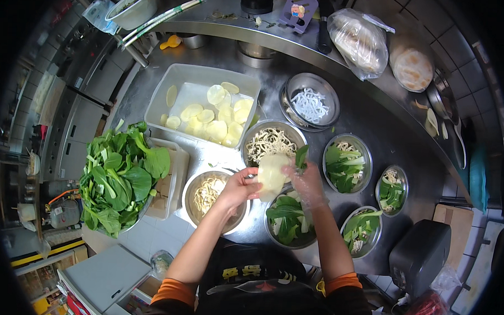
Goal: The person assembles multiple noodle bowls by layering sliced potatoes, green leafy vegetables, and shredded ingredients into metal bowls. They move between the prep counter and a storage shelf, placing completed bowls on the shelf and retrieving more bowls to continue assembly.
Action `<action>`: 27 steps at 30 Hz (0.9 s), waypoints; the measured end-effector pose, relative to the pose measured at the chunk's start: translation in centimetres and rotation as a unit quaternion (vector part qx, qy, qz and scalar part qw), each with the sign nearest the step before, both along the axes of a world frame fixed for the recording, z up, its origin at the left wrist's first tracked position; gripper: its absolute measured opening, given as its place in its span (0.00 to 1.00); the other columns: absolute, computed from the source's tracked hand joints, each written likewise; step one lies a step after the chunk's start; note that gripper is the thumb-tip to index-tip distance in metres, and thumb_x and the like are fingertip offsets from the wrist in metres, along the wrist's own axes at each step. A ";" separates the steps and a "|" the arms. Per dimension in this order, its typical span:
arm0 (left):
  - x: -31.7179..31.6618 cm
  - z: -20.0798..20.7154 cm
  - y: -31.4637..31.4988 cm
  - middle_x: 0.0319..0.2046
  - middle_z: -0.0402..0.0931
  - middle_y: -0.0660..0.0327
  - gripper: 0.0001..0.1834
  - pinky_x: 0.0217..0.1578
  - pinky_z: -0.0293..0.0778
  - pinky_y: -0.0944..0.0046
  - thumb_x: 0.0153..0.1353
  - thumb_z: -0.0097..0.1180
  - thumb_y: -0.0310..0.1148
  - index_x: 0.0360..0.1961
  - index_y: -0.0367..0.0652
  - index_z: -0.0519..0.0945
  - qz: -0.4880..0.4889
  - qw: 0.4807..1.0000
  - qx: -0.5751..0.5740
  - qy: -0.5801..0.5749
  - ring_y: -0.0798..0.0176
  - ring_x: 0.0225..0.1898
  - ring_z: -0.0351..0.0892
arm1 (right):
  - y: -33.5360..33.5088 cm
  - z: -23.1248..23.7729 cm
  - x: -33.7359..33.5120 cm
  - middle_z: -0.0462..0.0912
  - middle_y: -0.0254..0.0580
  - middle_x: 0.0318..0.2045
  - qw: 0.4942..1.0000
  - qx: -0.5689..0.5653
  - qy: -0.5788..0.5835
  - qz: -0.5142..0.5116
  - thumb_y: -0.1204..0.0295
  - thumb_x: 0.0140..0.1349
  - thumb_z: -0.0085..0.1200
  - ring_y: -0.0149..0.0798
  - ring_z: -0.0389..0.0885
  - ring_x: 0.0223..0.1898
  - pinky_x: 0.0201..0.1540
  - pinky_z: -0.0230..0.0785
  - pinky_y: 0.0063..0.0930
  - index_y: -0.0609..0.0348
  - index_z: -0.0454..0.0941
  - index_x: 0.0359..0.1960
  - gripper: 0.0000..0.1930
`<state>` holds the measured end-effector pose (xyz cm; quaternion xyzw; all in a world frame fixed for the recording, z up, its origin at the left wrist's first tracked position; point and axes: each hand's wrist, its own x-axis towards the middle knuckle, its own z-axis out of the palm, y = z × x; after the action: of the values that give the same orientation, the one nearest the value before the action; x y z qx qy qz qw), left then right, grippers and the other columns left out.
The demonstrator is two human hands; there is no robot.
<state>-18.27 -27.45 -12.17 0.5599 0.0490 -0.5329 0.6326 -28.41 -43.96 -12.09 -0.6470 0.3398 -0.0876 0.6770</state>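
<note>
My left hand (241, 189) pinches pale potato slices (272, 176) between thumb and fingers. My right hand (307, 184), in what looks like a clear plastic glove, closes on their right edge. A green leaf (301, 156) sticks up by its fingers; I cannot tell if it is gripped. Beneath the hands is a steel bowl of bok choy (287, 217). Just beyond them stands a bowl of shredded tofu-like strips (271, 144). To the left, another bowl holds similar pale strips (206, 193). Further left, a translucent tub (159, 107) contains more potato slices (215, 123).
A heap of bok choy (118, 178) fills a container at the left. Several steel bowls with greens (347, 167) stand right. White strips (310, 105) lie in a bowl behind. A raised steel shelf (300, 48) runs along the back; a black box-shaped thing (420, 255) stands front right.
</note>
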 end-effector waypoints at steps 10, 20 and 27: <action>0.6 -6.1 -4.4 0.23 0.78 0.63 0.11 0.22 0.72 0.74 0.63 0.55 0.37 0.31 0.39 0.77 0.176 0.979 0.047 -0.090 0.73 0.21 0.75 | -4.9 -3.0 3.6 0.81 0.34 0.27 0.993 -0.099 0.049 -0.033 0.67 0.54 0.61 0.25 0.74 0.27 0.34 0.67 0.22 0.63 0.80 0.37 0.14; -0.7 2.6 -0.2 0.53 0.71 0.46 0.23 0.52 0.71 0.65 0.64 0.48 0.24 0.59 0.26 0.62 -0.103 0.949 0.107 -0.279 0.61 0.53 0.74 | -5.3 0.9 -2.6 0.81 0.54 0.36 0.956 -0.282 0.083 -0.012 0.74 0.55 0.53 0.53 0.80 0.36 0.43 0.70 0.36 0.64 0.78 0.41 0.12; 18.9 0.5 -3.3 0.34 0.80 0.48 0.12 0.39 0.76 0.60 0.53 0.56 0.25 0.40 0.34 0.78 0.072 0.732 0.131 -0.665 0.52 0.37 0.82 | -2.5 1.4 -5.0 0.83 0.43 0.30 0.973 -0.199 0.072 -0.087 0.74 0.58 0.55 0.35 0.80 0.32 0.38 0.70 0.28 0.64 0.79 0.37 0.07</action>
<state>0.61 -30.74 -11.69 0.8432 -0.2744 0.0345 0.4610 -33.39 -46.48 -10.73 -0.7416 0.4182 -0.1653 0.4979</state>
